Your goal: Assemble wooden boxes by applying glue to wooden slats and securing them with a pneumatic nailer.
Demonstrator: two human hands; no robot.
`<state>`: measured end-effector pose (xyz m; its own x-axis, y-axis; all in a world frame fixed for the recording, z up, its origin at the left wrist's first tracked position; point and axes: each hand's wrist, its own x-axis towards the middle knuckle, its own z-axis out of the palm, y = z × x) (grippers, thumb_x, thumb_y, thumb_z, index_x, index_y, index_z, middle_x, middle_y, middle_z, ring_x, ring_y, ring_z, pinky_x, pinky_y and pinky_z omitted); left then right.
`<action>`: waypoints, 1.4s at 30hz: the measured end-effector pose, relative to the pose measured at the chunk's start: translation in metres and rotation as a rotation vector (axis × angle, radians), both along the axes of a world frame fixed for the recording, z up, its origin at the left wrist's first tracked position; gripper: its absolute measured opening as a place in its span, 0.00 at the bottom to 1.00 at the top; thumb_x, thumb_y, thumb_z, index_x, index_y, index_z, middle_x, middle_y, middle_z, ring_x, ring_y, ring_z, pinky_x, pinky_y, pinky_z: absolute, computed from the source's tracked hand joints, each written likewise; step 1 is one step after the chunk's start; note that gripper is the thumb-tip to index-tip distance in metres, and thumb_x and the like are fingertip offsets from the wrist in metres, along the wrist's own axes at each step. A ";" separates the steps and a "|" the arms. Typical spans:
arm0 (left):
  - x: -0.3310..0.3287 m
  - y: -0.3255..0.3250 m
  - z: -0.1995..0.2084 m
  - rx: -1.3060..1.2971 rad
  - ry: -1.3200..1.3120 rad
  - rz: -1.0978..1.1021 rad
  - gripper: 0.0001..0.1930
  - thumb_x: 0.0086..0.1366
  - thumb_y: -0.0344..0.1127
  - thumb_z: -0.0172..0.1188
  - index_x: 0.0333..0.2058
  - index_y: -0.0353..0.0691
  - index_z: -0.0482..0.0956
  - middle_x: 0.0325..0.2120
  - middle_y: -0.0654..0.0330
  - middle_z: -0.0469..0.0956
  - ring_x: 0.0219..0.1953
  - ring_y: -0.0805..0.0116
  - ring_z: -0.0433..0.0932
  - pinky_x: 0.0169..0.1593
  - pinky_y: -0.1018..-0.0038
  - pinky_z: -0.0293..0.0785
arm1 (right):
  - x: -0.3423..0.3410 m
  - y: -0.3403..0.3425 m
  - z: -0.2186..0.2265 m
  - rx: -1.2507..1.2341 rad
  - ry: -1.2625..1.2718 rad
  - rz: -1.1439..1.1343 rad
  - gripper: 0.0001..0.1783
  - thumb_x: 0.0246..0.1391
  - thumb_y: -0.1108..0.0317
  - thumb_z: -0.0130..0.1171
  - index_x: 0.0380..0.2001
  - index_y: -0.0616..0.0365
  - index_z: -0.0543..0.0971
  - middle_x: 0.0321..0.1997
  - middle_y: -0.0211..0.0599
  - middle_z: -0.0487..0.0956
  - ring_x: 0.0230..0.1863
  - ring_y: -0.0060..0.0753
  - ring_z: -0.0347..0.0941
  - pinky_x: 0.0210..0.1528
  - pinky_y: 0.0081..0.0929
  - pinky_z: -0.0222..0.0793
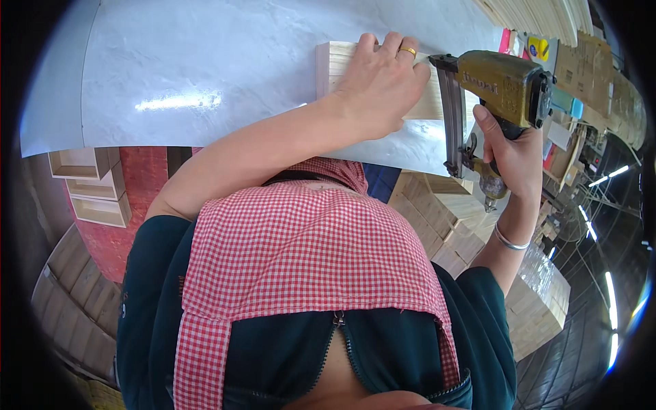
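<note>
A pale wooden box [336,65] rests on the light marbled worktop [184,58], partly covered by my hand. My left hand [383,85], with a gold ring, lies across it, fingers curled over its far edge. In my right hand [511,154] is a yellow and black air nail gun [502,82], gripped by its handle. The gun's nose tip is near the box's right part, close to my left fingertips. Its dark magazine crosses in front of the box's right end; I cannot tell whether the tip touches the wood.
Several small open wooden trays [99,210] stand below the worktop's left side on a red surface [145,184]. Stacked wooden boxes [540,311] are at the lower right. Wood strips [540,17], a yellow item [538,48] and cardboard [591,75] lie at the upper right.
</note>
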<state>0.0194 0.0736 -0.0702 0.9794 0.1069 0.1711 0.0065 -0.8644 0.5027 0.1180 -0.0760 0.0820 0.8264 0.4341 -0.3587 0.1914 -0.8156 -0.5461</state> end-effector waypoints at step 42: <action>-0.205 0.130 -0.042 -0.514 0.017 0.821 0.20 0.63 0.34 0.54 0.51 0.31 0.78 0.46 0.40 0.80 0.44 0.42 0.78 0.53 0.56 0.75 | 0.027 -0.265 -0.197 -0.498 -0.629 -0.247 0.36 0.62 0.52 0.58 0.64 0.66 0.62 0.51 0.66 0.79 0.47 0.70 0.79 0.50 0.52 0.75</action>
<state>-0.1855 0.2033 -0.1125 0.5680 0.8168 -0.1015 0.5214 -0.2617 0.8122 0.1446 -0.3405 -0.1153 0.9869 0.1273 0.0992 0.1241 -0.9915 0.0382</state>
